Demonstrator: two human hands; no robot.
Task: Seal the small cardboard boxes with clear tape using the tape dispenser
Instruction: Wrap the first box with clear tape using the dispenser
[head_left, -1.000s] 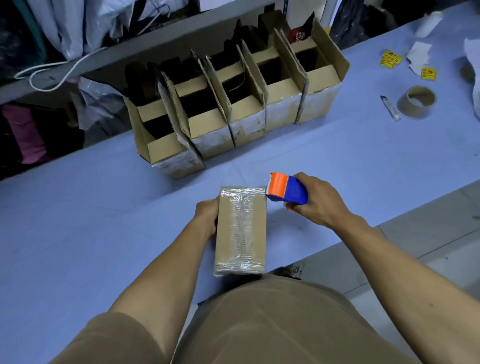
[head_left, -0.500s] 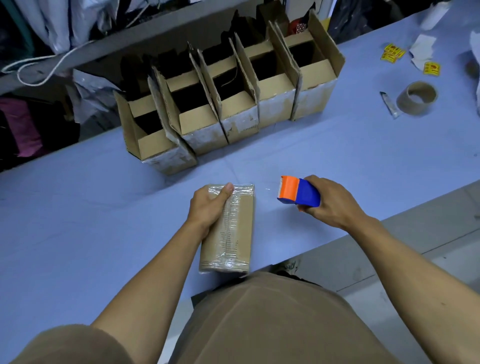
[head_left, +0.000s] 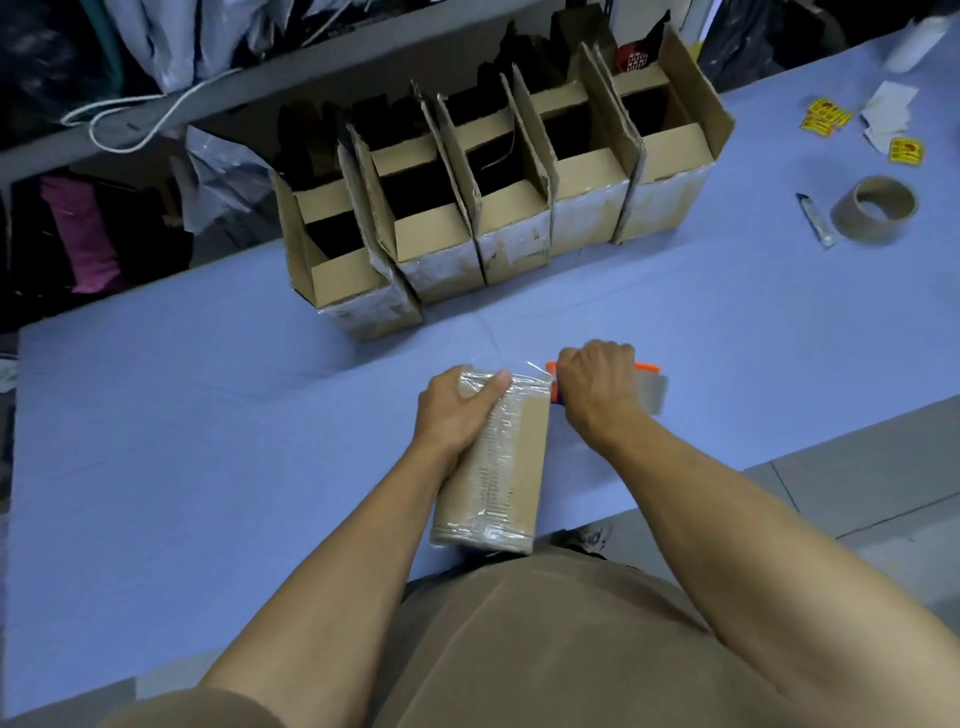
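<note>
At the worktop's (head_left: 208, 441) near edge, my left hand (head_left: 457, 410) is gripping the small box (head_left: 511, 467), thumb pressing loose tape. My right hand (head_left: 597, 387) is clutching the tape dispenser (head_left: 652, 387) beside it. I'm risking wrinkled tape if the box twists.

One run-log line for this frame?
left hand grips box | right hand holds tape dispenser at far end | five open boxes behind

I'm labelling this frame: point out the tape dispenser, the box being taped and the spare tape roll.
tape dispenser (head_left: 652, 391), head view, grey side plate.
box (head_left: 511, 467), head view, top face.
spare tape roll (head_left: 874, 210), head view, outer wall.
</note>
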